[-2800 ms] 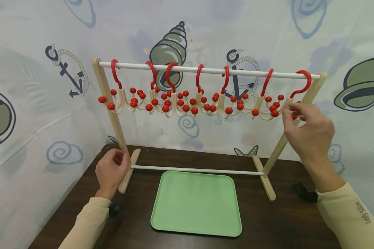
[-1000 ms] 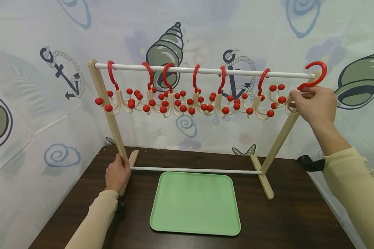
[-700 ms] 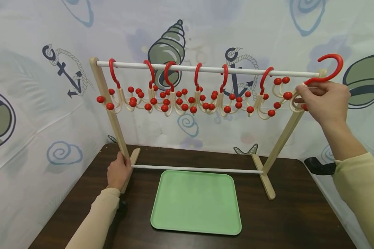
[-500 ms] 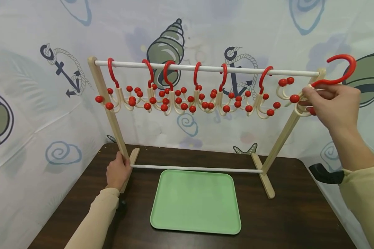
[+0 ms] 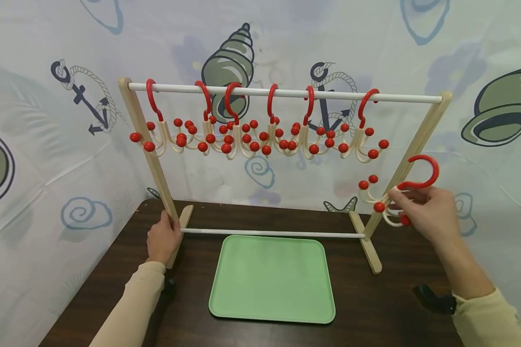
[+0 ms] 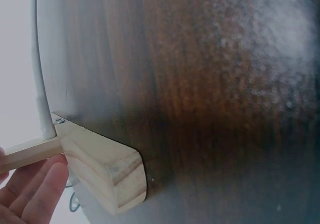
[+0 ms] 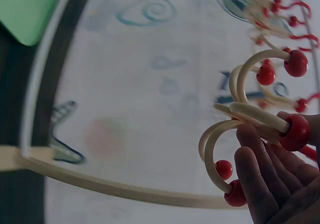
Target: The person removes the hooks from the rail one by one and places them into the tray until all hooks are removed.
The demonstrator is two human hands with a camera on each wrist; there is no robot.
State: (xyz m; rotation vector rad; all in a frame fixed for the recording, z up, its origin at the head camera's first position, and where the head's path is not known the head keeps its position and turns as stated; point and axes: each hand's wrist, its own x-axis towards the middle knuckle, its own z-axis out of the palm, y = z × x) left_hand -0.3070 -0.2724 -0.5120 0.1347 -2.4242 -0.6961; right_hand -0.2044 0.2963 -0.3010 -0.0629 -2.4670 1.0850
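My right hand [image 5: 434, 212] pinches the stem of a multi-prong hook hanger [image 5: 386, 205], off the rack and beside its right post. The hanger has a red hook, cream curved prongs and red ball tips; it tilts with its hook to the right. The right wrist view shows its prongs [image 7: 250, 114] close, the fingers around the stem. My left hand [image 5: 162, 239] grips the foot of the left wooden post [image 5: 156, 173]; in the left wrist view, fingers [image 6: 45, 189] curl around that post above its wooden foot [image 6: 105, 169]. Several matching hangers [image 5: 271, 127] hang from the white top rod [image 5: 260, 92].
A green tray [image 5: 272, 279] lies on the dark wooden table [image 5: 373, 308] in front of the rack's lower rod [image 5: 269, 233]. The right post [image 5: 421, 140] leans outward toward its top. Behind stands a patterned fabric backdrop [image 5: 260, 183] with shells and anchors.
My right hand took the rightmost hanger off the rod, moved it right past the post, then lowered it. My left hand moved onto the left post and stayed there.
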